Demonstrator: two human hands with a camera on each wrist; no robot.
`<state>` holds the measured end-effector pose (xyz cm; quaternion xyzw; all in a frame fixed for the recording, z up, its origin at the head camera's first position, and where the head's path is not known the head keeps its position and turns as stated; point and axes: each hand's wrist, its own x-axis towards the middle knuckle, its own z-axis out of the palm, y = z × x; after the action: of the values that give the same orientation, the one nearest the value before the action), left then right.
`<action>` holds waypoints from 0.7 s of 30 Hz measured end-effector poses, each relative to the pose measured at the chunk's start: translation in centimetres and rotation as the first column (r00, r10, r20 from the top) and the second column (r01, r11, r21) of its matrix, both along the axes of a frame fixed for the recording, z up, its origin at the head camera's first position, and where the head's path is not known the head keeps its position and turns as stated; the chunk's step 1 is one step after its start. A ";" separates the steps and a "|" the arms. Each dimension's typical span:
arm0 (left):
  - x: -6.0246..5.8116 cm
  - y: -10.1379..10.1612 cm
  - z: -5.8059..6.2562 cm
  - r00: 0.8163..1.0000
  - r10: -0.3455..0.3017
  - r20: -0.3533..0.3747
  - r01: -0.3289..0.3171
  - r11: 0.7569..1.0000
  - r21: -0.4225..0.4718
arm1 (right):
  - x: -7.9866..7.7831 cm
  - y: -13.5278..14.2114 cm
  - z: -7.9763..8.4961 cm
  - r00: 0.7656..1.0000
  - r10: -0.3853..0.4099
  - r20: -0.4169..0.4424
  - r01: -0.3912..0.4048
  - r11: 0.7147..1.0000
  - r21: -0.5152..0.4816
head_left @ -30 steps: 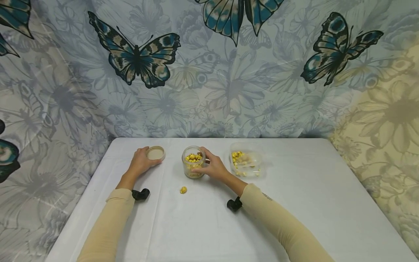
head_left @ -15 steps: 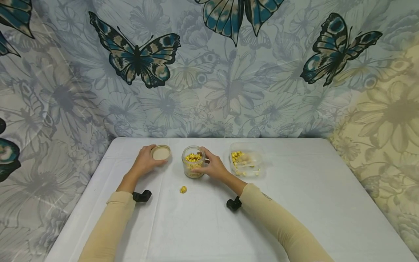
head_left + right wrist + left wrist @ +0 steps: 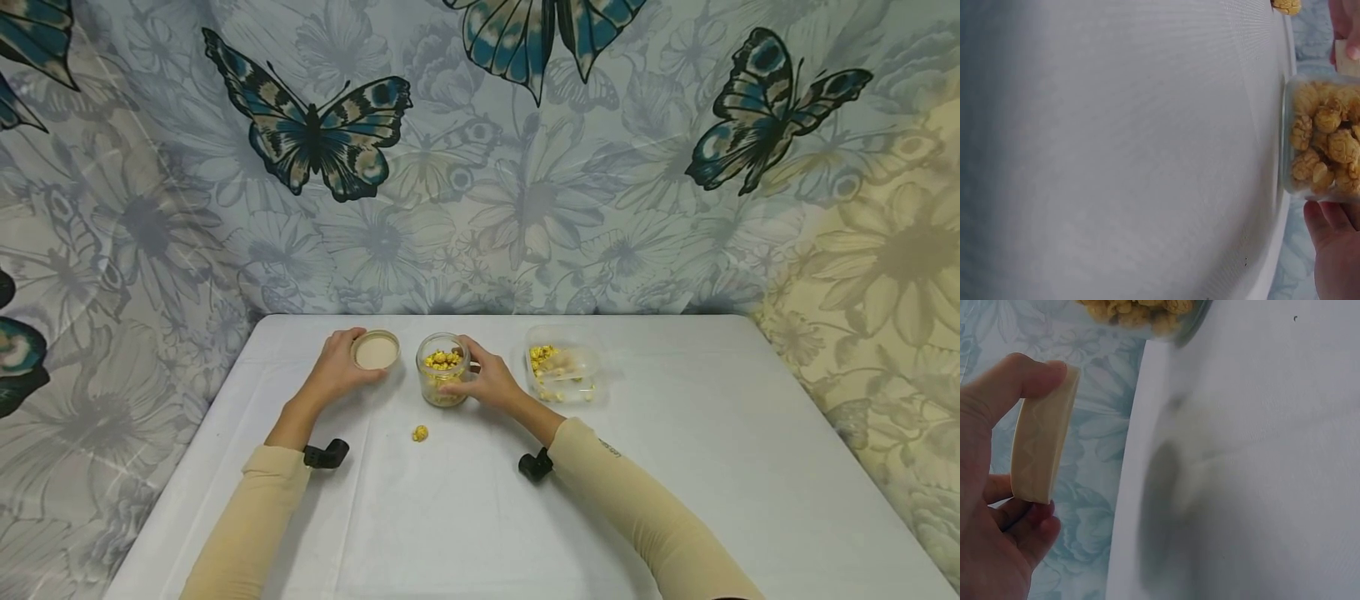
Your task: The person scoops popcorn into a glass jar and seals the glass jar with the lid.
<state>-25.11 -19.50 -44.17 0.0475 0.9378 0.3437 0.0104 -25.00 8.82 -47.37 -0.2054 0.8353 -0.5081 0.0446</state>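
A round cream lid (image 3: 376, 350) is pinched between the thumb and fingers of my left hand (image 3: 335, 367), tilted and raised off the table, as its shadow in the left wrist view shows. Just to its right stands an open glass jar (image 3: 442, 393) filled with golden caramel popcorn (image 3: 1325, 134). My right hand (image 3: 489, 382) grips the jar's right side, thumb in front and fingers behind. Lid and jar are a small gap apart. One loose piece of popcorn (image 3: 420, 433) lies on the table in front of the jar.
A clear plastic container (image 3: 588, 354) with some popcorn stands right of the jar, behind my right hand. White cloth covers the table (image 3: 465, 508). A patterned butterfly backdrop (image 3: 525, 208) hangs behind the table's far edge.
My left hand has moved to the right with the lid, bringing it nearer the jar and tipping it further up. The right hand and jar have stayed put.
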 end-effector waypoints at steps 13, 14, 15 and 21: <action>1.0 0.9 0.9 0.997 -0.078 -0.004 0.078 0.997 0.025 | -0.1 0.1 -0.1 1.000 0.004 0.011 -0.004 1.000 0.012; 1.1 1.0 1.0 0.997 -0.083 -0.005 0.083 0.996 0.028 | -0.1 0.1 -0.1 1.000 0.003 0.013 -0.003 1.000 0.011; 1.1 1.0 1.1 0.996 -0.088 -0.009 0.088 0.996 0.027 | -0.1 0.1 -0.1 1.000 0.002 0.018 -0.002 1.000 0.011; 1.4 1.2 1.7 0.991 -0.128 -0.036 0.129 0.991 0.023 | 0.0 0.0 0.0 1.000 -0.009 0.030 0.009 1.000 0.012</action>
<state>-23.68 -18.35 -42.49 0.1136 0.9285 0.3533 0.0157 -25.04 8.84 -47.41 -0.1939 0.8385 -0.5061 0.0561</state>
